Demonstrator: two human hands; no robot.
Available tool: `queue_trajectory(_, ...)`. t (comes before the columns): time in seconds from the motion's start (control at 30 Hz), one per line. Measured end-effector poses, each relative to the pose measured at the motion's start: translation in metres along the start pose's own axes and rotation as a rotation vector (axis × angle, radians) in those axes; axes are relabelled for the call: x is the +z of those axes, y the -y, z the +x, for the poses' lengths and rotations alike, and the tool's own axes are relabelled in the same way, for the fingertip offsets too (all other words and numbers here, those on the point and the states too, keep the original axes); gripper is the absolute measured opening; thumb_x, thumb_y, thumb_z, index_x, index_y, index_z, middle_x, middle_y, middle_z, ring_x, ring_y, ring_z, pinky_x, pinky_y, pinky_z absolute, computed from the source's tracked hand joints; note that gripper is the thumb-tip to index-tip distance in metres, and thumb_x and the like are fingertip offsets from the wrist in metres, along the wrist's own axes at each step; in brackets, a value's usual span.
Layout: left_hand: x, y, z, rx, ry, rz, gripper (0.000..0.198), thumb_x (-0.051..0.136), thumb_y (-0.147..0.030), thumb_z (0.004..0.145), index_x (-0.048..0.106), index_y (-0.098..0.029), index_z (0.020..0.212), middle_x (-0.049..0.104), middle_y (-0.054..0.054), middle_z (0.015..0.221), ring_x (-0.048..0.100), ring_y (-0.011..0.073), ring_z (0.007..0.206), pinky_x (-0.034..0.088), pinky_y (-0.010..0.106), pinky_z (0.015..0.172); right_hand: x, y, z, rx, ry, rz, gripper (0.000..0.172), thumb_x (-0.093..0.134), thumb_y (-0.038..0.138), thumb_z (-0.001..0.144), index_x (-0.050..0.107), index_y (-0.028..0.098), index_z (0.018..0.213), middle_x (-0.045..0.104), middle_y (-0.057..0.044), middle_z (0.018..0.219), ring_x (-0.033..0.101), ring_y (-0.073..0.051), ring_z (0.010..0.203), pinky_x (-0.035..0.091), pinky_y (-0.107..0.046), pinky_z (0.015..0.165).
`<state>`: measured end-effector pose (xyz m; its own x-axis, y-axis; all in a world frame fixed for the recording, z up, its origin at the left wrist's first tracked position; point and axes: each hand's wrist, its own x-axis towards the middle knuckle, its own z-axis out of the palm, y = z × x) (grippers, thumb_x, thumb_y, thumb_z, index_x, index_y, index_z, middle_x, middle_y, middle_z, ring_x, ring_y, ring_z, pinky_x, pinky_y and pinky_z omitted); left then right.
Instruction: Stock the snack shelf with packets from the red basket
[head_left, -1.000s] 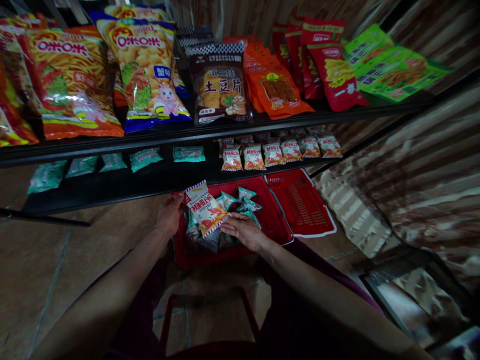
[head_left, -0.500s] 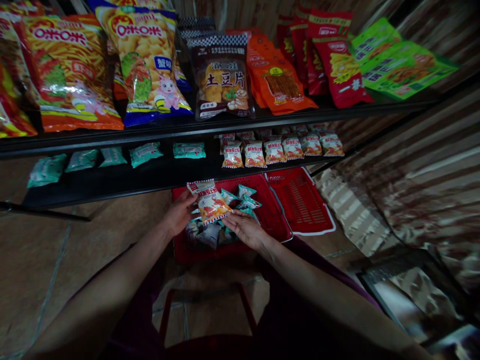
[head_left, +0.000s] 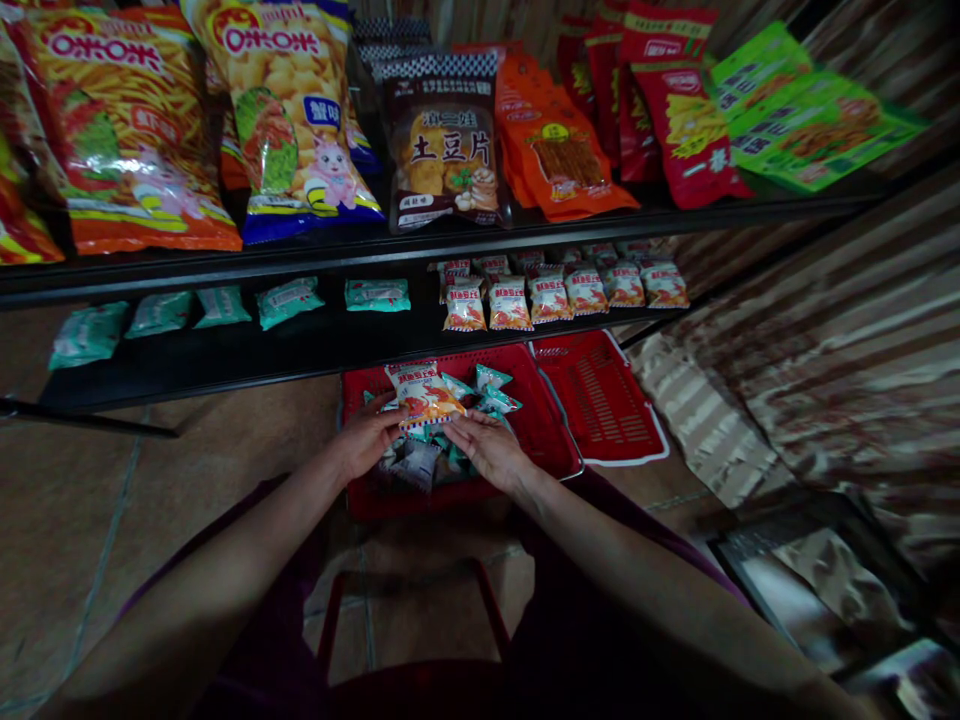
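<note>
My left hand (head_left: 369, 440) and my right hand (head_left: 487, 450) both grip a small orange-and-white snack packet (head_left: 424, 393) by its lower corners, holding it just above a red basket (head_left: 540, 425) on the floor. The basket holds several small teal packets (head_left: 491, 392) and darker ones (head_left: 416, 462) under my fingers. On the lower black shelf (head_left: 300, 345) behind the basket lie a row of matching orange-and-white packets (head_left: 551, 295) at right and teal packets (head_left: 289, 300) at left.
The upper shelf (head_left: 450, 240) carries large snack bags: orange and blue ones (head_left: 289, 110) at left, a dark one (head_left: 442, 140) in the middle, red and green ones (head_left: 795, 110) at right. A second red basket (head_left: 600, 400) lies right of the first. A red stool frame (head_left: 405, 620) stands below my arms.
The packet has tilted from leaning left to nearly level and moved slightly right. My left hand has slid in from the basket's left edge to the packet's lower corner.
</note>
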<state>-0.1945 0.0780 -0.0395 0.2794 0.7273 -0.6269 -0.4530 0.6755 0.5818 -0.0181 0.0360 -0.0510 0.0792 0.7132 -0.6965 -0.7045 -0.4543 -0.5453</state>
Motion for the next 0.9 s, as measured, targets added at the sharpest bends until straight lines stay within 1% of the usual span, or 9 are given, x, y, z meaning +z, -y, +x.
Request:
queue_trajectory(0.1, -0.002, 0.0, 0.002, -0.011, 0.003, 0.025, 0.027, 0.062, 0.003, 0.073, 0.066, -0.01, 0.096, 0.071, 0.009, 0.094, 0.067, 0.0145, 0.083, 0.054, 0.025, 0.078, 0.002, 0.001, -0.001, 0.028, -0.011, 0.018, 0.022, 0.076, 0.001, 0.061, 0.06, 0.015, 0.063, 0.068, 0.001, 0.064, 0.067, -0.01, 0.063, 0.059, -0.019, 0.068)
queue_trajectory(0.17, -0.003, -0.001, 0.002, -0.013, 0.01, 0.042, 0.026, 0.062, 0.003, 0.073, 0.067, -0.009, 0.096, 0.071, 0.009, 0.095, 0.067, 0.0146, 0.084, 0.054, 0.024, 0.079, 0.003, 0.001, -0.001, 0.032, -0.023, 0.029, 0.022, 0.076, 0.0, 0.062, 0.06, 0.015, 0.064, 0.068, 0.001, 0.064, 0.066, -0.009, 0.062, 0.058, -0.018, 0.067)
queue_trajectory(0.4, -0.006, -0.005, 0.0, 0.012, 0.007, 0.061, 0.041, 0.069, 0.001, 0.067, 0.064, -0.012, 0.105, 0.071, 0.007, 0.091, 0.066, 0.0145, 0.082, 0.052, 0.027, 0.08, 0.002, -0.003, -0.002, -0.001, 0.008, -0.024, 0.024, 0.08, 0.006, 0.06, 0.059, 0.016, 0.064, 0.068, 0.002, 0.066, 0.067, -0.01, 0.065, 0.058, -0.022, 0.074)
queue_trajectory(0.5, -0.009, -0.004, -0.001, 0.051, 0.003, 0.11, 0.049, 0.073, -0.001, 0.062, 0.063, -0.014, 0.109, 0.07, 0.005, 0.087, 0.066, 0.0142, 0.079, 0.051, 0.028, 0.079, -0.002, -0.001, -0.002, -0.014, 0.103, -0.147, 0.021, 0.082, 0.014, 0.06, 0.062, 0.016, 0.066, 0.069, 0.001, 0.069, 0.069, -0.013, 0.07, 0.057, -0.026, 0.079)
queue_trajectory(0.6, -0.013, -0.004, -0.002, 0.081, 0.001, 0.176, 0.056, 0.076, -0.004, 0.059, 0.063, -0.016, 0.112, 0.069, 0.003, 0.085, 0.065, 0.0139, 0.078, 0.049, 0.029, 0.081, -0.006, 0.01, -0.001, -0.013, 0.139, -0.256, 0.022, 0.081, 0.023, 0.063, 0.066, 0.018, 0.078, 0.072, -0.001, 0.08, 0.07, -0.015, 0.079, 0.054, -0.028, 0.083)
queue_trajectory(0.67, -0.014, -0.004, -0.005, 0.079, 0.02, 0.232, 0.061, 0.076, -0.005, 0.057, 0.062, -0.017, 0.115, 0.07, 0.004, 0.089, 0.065, 0.0156, 0.082, 0.048, 0.03, 0.082, -0.008, 0.021, 0.001, -0.042, 0.097, -0.264, 0.024, 0.08, 0.028, 0.066, 0.068, 0.02, 0.085, 0.073, -0.002, 0.085, 0.069, -0.014, 0.083, 0.053, -0.028, 0.084)
queue_trajectory(0.73, -0.013, -0.003, -0.008, 0.062, 0.051, 0.291, 0.065, 0.076, -0.006, 0.057, 0.061, -0.018, 0.119, 0.071, 0.005, 0.093, 0.065, 0.0176, 0.084, 0.048, 0.031, 0.083, -0.009, 0.031, 0.005, -0.089, 0.068, -0.235, 0.024, 0.079, 0.032, 0.068, 0.068, 0.021, 0.085, 0.074, -0.003, 0.088, 0.069, -0.014, 0.085, 0.052, -0.027, 0.084)
queue_trajectory(0.8, -0.011, -0.002, -0.011, 0.035, 0.077, 0.348, 0.066, 0.075, -0.006, 0.058, 0.06, -0.018, 0.121, 0.071, 0.006, 0.095, 0.066, 0.0182, 0.084, 0.048, 0.031, 0.081, -0.01, 0.039, 0.008, -0.132, 0.038, -0.197, 0.022, 0.08, 0.033, 0.066, 0.069, 0.02, 0.081, 0.074, -0.002, 0.084, 0.068, -0.013, 0.081, 0.052, -0.024, 0.08)
queue_trajectory(0.9, -0.006, 0.0, -0.015, -0.006, 0.087, 0.41, 0.062, 0.073, -0.003, 0.059, 0.062, -0.017, 0.118, 0.072, 0.006, 0.095, 0.065, 0.0169, 0.08, 0.048, 0.03, 0.079, -0.011, 0.046, 0.012, -0.162, 0.021, -0.225, 0.021, 0.082, 0.031, 0.063, 0.07, 0.02, 0.077, 0.072, 0.001, 0.076, 0.064, -0.009, 0.068, 0.051, -0.02, 0.068)
